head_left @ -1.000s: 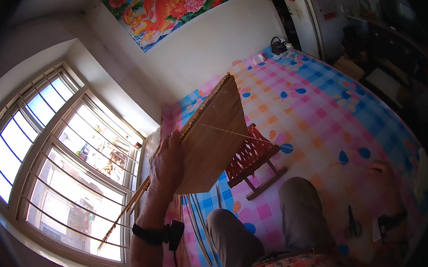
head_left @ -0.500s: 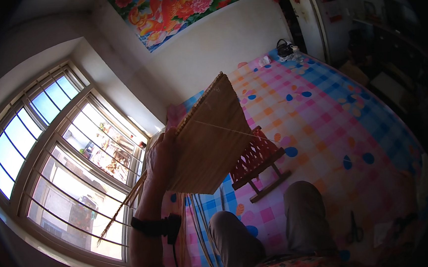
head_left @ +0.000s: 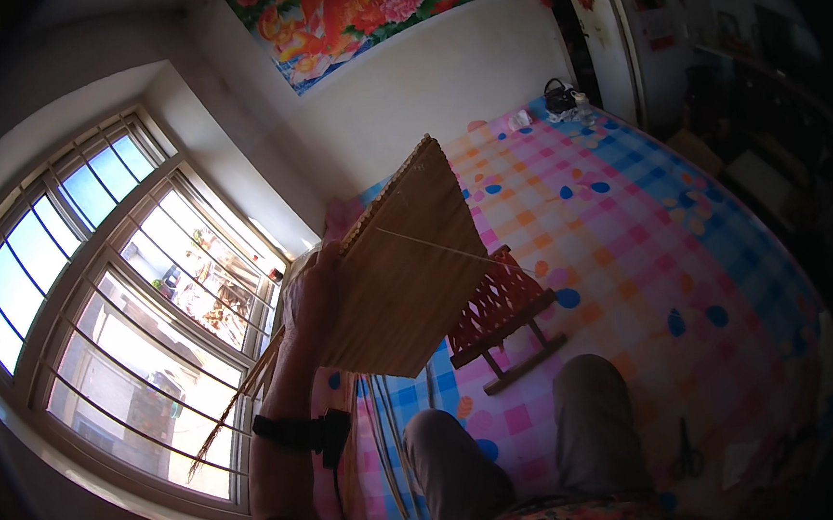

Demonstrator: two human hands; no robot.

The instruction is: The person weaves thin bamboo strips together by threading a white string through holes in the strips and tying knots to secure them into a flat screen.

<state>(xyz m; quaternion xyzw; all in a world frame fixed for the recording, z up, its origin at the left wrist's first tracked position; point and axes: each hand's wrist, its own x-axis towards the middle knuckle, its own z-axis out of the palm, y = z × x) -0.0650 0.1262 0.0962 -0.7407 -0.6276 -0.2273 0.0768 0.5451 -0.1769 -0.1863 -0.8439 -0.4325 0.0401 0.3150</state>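
Raised in front of me is a flat, tan panel of thin stalks laid side by side, tilted, with a rough, bumpy upper edge. My left hand is closed on its left edge, the fingers partly hidden behind it. A pale thread runs taut from the panel's face toward the right and fades from sight over the bed. Below the panel hang several long, thin strips. A bundle of dry stalks sticks out to the left of my wrist. My right hand does not show.
A patterned sheet covers the bed beneath. On it are a small wooden stool with a red woven seat, scissors and, far off, a black bag. A barred window is at left. The lower right is dark.
My left hand and the panel stay nearly still, with only a slight shift of the view. The thread remains stretched to the right.
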